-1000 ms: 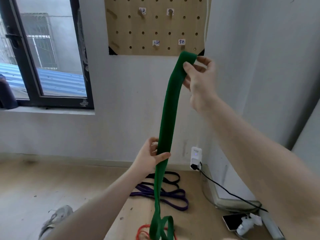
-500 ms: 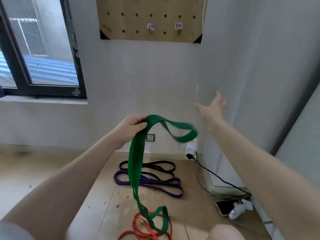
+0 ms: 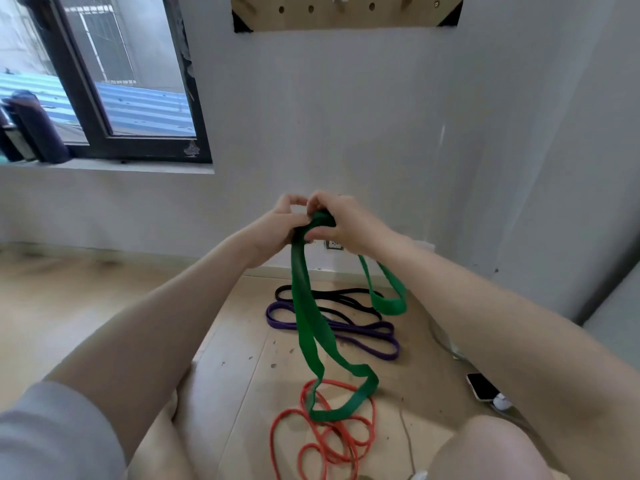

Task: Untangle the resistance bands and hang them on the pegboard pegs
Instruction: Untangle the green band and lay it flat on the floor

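Regrouped since half a second ago: right hand point(image 3: 341, 223) back beside left hand point(image 3: 277, 225), both pinching green band point(image 3: 308, 306) top bunched, probably to work twist out before pegboard point(image 3: 346, 15).

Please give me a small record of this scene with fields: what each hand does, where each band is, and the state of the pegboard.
left hand: grips the green band at its top
right hand: grips the same bunched top
green band: hangs from both hands, low loop over the red band
red band: coiled on the floor
purple band: on the floor
black band: on the floor, behind the purple one
pegboard: on the wall, visible part without bands
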